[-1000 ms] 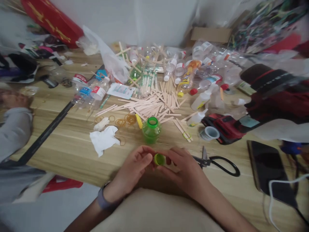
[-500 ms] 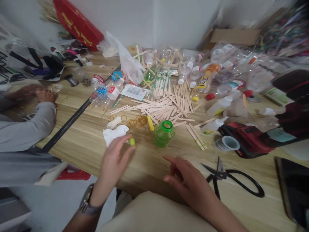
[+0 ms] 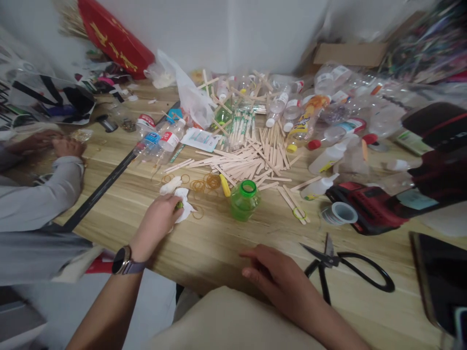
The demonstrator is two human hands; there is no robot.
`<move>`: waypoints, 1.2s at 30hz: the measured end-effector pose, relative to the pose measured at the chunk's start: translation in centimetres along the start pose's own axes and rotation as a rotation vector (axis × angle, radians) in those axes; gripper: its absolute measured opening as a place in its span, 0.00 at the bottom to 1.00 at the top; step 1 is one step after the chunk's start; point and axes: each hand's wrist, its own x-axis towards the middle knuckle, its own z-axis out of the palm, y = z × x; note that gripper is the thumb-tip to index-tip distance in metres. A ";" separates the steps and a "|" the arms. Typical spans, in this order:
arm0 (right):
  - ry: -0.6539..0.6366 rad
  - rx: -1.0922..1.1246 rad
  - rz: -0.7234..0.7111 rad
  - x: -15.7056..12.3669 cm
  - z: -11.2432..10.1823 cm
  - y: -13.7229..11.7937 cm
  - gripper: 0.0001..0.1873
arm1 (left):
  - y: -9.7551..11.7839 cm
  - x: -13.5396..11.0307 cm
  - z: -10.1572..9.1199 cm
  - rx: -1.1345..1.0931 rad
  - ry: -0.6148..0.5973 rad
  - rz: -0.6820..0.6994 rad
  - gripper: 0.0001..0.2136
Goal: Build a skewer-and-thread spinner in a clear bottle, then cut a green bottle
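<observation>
My left hand (image 3: 156,221) reaches out to the crumpled white tissue (image 3: 184,206) on the wooden table (image 3: 226,243); its fingers are pinched on a small yellow-green bottle cap (image 3: 179,205), pressed against the tissue. A watch sits on that wrist. My right hand (image 3: 272,272) rests at the table's near edge with its fingers loosely curled and nothing in them. An open green bottle (image 3: 244,199) stands between the two hands, a little farther back.
Black scissors (image 3: 346,270) lie right of my right hand. Behind are a heap of wooden sticks (image 3: 251,155), rubber bands (image 3: 204,183), plastic bottles (image 3: 160,141), a tape roll (image 3: 339,213) and a red tool (image 3: 368,209). Another person's grey sleeve (image 3: 40,194) lies at the left.
The cap was held between both hands near me. My left hand carried it left and forward to the tissue, while my right hand let go and settled at the table edge.
</observation>
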 end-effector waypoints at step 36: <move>0.328 -0.518 -0.360 1.8 0.6 -1.9 0.09 | 11.7 -5.5 1.9 -1.715 -0.232 -0.530 0.17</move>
